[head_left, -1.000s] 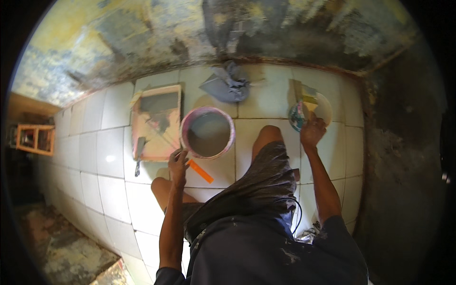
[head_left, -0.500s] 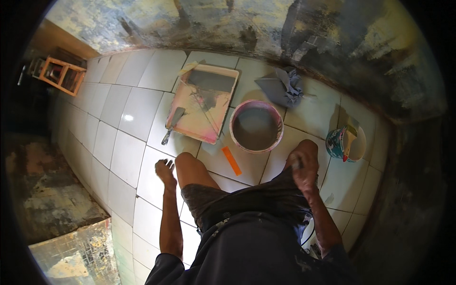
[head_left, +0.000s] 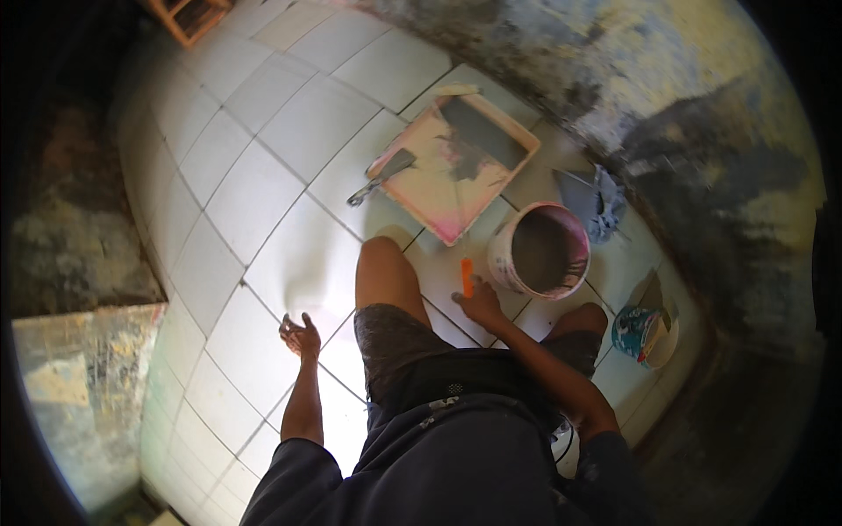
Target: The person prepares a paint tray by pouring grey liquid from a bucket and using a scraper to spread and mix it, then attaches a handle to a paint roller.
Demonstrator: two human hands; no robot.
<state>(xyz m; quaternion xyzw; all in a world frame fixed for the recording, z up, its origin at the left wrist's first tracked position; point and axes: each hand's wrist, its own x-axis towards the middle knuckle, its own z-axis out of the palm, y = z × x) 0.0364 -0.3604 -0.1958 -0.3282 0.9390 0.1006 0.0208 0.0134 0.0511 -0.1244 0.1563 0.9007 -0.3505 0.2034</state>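
My left hand [head_left: 301, 335] hangs open, fingers spread, left of my bent leg. My right hand [head_left: 479, 303] reaches across to an orange handle [head_left: 467, 274], fingers over its lower end; whether they grip it is unclear. A thin rod runs from the handle toward a pink-stained tray [head_left: 391, 217] holding grey material. A metal scraper [head_left: 399, 167] rests on the tray's left edge. A pink-rimmed bucket [head_left: 526, 279] of grey liquid stands just right of the handle. Farther right, a teal pot [head_left: 630, 337] has a brush standing in it.
A crumpled grey bag [head_left: 605, 202] lies behind the bucket, near the stained wall [head_left: 702, 131]. The tiled floor [head_left: 237, 228] stretches left toward a wooden frame [head_left: 189, 26] at top left and a blotched surface [head_left: 83, 386] at lower left.
The view has swung leftward. My right hand released the brush in the teal pot and moved left to the orange handle. My left hand let go near that handle and moved outward.
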